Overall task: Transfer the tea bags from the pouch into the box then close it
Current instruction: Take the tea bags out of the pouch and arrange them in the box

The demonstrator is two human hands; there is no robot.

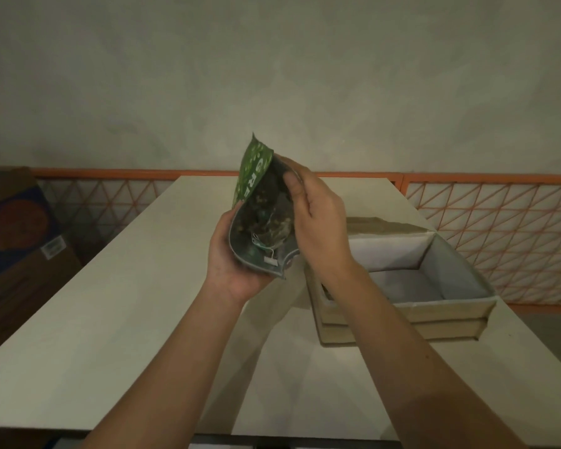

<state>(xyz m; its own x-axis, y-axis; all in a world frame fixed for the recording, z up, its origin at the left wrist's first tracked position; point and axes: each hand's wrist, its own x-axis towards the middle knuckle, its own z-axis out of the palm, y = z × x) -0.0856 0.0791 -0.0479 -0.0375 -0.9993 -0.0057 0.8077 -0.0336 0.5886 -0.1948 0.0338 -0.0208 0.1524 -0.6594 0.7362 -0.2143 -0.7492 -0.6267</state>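
Observation:
A green pouch with white lettering is held above the table's middle, its mouth open toward me. Tea bags with strings and white tags show inside it. My left hand grips the pouch from below at its left side. My right hand holds the pouch's right edge, thumb at the rim, fingers hidden behind it. To the right stands the open box, beige outside with a pale grey lining; its lid stands up at the back. A small dark item lies in its near left corner, mostly hidden by my right forearm.
The pale table runs away from me to an orange lattice fence. A brown and blue cardboard carton stands on the floor at the left. A plain wall rises behind.

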